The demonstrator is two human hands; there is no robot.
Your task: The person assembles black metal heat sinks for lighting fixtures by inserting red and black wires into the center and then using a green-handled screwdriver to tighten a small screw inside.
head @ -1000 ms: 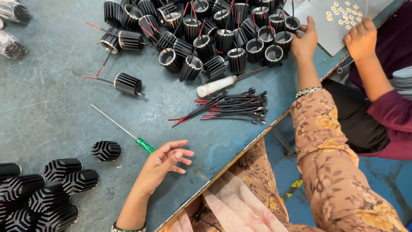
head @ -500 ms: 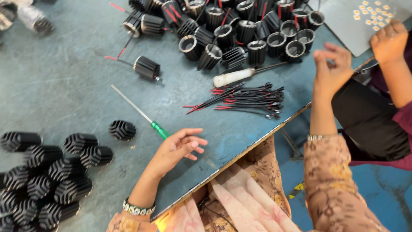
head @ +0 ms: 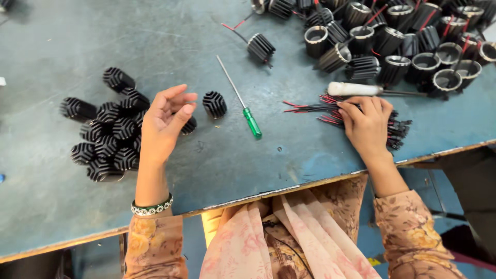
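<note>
Hands (head: 164,124) (head: 366,125) open, ribbed black heat sinks (head: 109,137), thin wires (head: 330,111)

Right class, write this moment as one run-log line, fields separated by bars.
left hand: open, over black finned heat sinks | right hand: flat on red-black wire bundle | green-handled screwdriver: lying between the hands | blue table

Your right hand (head: 366,124) is no longer up at the far row of cans (head: 413,41); it now lies flat on the wire bundle (head: 356,114). Your left hand (head: 164,124) has left the screwdriver's (head: 242,101) green handle and hangs open beside the finned heat sinks (head: 108,135), fingers curled.
</note>
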